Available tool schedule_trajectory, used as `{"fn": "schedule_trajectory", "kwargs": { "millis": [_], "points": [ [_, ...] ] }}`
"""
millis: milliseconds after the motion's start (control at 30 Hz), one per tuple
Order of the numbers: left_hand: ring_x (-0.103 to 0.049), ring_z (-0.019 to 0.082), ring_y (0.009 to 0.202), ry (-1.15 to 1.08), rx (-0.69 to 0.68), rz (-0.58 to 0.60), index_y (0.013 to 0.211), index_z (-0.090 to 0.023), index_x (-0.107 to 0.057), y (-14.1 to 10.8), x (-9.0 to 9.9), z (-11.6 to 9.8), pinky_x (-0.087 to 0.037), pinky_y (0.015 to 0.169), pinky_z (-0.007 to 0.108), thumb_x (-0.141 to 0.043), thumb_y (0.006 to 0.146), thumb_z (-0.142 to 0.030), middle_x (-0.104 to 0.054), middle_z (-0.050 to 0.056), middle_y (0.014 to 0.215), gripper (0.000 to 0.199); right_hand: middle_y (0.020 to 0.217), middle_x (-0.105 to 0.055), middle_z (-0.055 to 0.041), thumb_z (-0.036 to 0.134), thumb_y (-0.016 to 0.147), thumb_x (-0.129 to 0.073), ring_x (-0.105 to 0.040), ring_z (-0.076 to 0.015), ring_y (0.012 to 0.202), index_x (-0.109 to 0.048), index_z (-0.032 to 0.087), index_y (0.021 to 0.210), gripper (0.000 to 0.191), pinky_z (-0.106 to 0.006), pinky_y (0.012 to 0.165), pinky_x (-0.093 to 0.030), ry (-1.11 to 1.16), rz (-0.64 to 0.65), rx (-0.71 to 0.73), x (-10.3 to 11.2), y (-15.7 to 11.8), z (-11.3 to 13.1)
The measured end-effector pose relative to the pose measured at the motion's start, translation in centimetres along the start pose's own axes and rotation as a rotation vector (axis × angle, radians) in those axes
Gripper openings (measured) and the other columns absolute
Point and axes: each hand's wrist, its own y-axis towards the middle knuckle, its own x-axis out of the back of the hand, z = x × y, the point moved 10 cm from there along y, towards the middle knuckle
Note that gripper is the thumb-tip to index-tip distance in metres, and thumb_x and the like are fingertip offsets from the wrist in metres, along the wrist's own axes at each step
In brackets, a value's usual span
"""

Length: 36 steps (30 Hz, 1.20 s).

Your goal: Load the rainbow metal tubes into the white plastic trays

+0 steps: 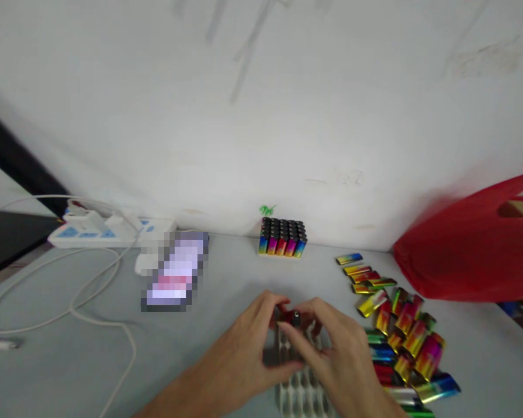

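Observation:
In the head view both my hands meet over a pale tray (305, 395) with rows of round cells. A small black-topped cylinder (296, 317) with a metal tip stands up between my fingers at the tray's far end. My right hand (342, 348) closes on it, thumb reaching across from the right. My left hand (248, 342) curls round the tray's far left corner, its thumb over the cells; what its fingertips grip is hidden. To the right lies a loose heap of shiny rainbow-coloured pieces (418, 337). A block of black-topped, battery-like cylinders (281, 241) stands upright by the wall.
A phone (176, 273), blurred out, lies left of my hands. Behind it is a white power strip (113, 232) with plugs, and a white cable (76, 310) loops over the grey table (226, 278). At the right edge sits a red bag (466, 249).

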Motion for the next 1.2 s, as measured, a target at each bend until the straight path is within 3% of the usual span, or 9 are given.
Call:
{"fn": "schedule_trajectory", "kwargs": {
  "millis": [267,500,567,633,733,800,933,1033,1200],
  "points": [
    [-0.069,0.031,0.129,-0.034,0.016,-0.011,0.138,-0.032,-0.055,0.2,-0.2,0.4,-0.055,0.112,0.044,-0.09,0.086,-0.018,-0.07,0.005,0.136,0.064,0.07,-0.071,0.0026,0.047,0.115,-0.059,-0.071,-0.0169,0.059,-0.066,0.025,0.087,0.036,-0.029,0.059,-0.047,-0.142,-0.001,-0.02,-1.2,-0.3,-0.3],
    [-0.07,0.029,0.118,0.029,0.042,-0.007,0.135,-0.03,-0.058,0.2,-0.3,1.1,-0.056,0.103,0.042,-0.086,0.093,-0.025,-0.07,0.005,0.127,0.051,0.074,-0.068,0.0005,0.034,0.112,-0.059,-0.068,-0.0186,0.067,-0.064,0.024,0.088,0.027,-0.032,0.065,-0.046,-0.164,-0.008,0.049,1.5,0.2,-0.1],
    [-0.069,0.026,0.111,0.04,0.057,0.0,0.134,-0.031,-0.06,0.2,-0.3,1.3,-0.056,0.099,0.039,-0.079,0.099,-0.025,-0.069,0.003,0.121,0.041,0.082,-0.071,-0.0037,0.028,0.111,-0.055,-0.07,-0.0235,0.079,-0.064,0.024,0.091,0.022,-0.036,0.076,-0.049,-0.299,-0.093,0.028,3.2,0.6,-1.0],
    [-0.068,0.024,0.106,0.043,0.054,-0.006,0.133,-0.031,-0.061,0.2,-0.1,1.3,-0.055,0.095,0.036,-0.074,0.103,-0.025,-0.069,0.002,0.116,0.033,0.101,-0.077,-0.0124,0.027,0.11,-0.054,-0.071,-0.0333,0.1,-0.069,0.021,0.108,0.015,-0.047,0.091,-0.051,-0.523,-0.164,-0.031,4.6,0.9,-2.5],
    [-0.068,0.022,0.1,0.04,0.028,-0.032,0.132,-0.031,-0.062,0.2,0.2,1.3,-0.054,0.091,0.033,-0.069,0.105,-0.023,-0.068,0.001,0.111,0.029,0.139,-0.072,-0.0272,0.028,0.109,-0.054,-0.061,-0.0471,0.135,-0.062,0.01,0.143,0.039,-0.063,0.109,-0.046,-0.812,-0.163,-0.123,5.1,1.0,-5.2],
    [-0.067,0.021,0.096,0.034,0.016,-0.046,0.132,-0.031,-0.063,0.3,0.3,1.4,-0.054,0.089,0.032,-0.067,0.105,-0.023,-0.068,0.001,0.108,0.029,0.151,-0.066,-0.0311,0.026,0.11,-0.05,-0.055,-0.0481,0.147,-0.054,0.005,0.152,0.047,-0.068,0.116,-0.04,-0.898,-0.126,-0.132,4.6,0.9,-6.5],
    [-0.067,0.02,0.094,0.018,0.021,-0.054,0.131,-0.029,-0.064,0.5,0.2,1.6,-0.054,0.087,0.03,-0.068,0.103,-0.02,-0.068,0.001,0.106,0.029,0.15,-0.07,-0.0286,0.023,0.112,-0.044,-0.057,-0.0446,0.149,-0.059,0.006,0.15,0.044,-0.072,0.123,-0.03,-0.92,-0.023,-0.119,2.9,0.5,-7.5],
    [-0.067,0.02,0.095,0.017,0.02,-0.063,0.13,-0.029,-0.065,0.6,0.2,1.5,-0.053,0.088,0.03,-0.068,0.102,-0.018,-0.068,0.0,0.106,0.03,0.146,-0.074,-0.0239,0.02,0.111,-0.047,-0.06,-0.0434,0.146,-0.071,0.012,0.135,0.034,-0.071,0.124,-0.026,-0.862,0.003,-0.07,2.0,0.3,-6.0],
    [-0.067,0.02,0.094,0.015,0.031,-0.069,0.128,-0.028,-0.065,0.6,0.3,1.5,-0.052,0.088,0.031,-0.069,0.101,-0.016,-0.068,0.0,0.106,0.03,0.136,-0.08,-0.01,0.015,0.109,-0.057,-0.068,-0.0337,0.134,-0.074,0.024,0.13,0.028,-0.057,0.118,-0.036,-0.567,0.033,0.066,1.2,0.6,-2.9]
  ]
}}
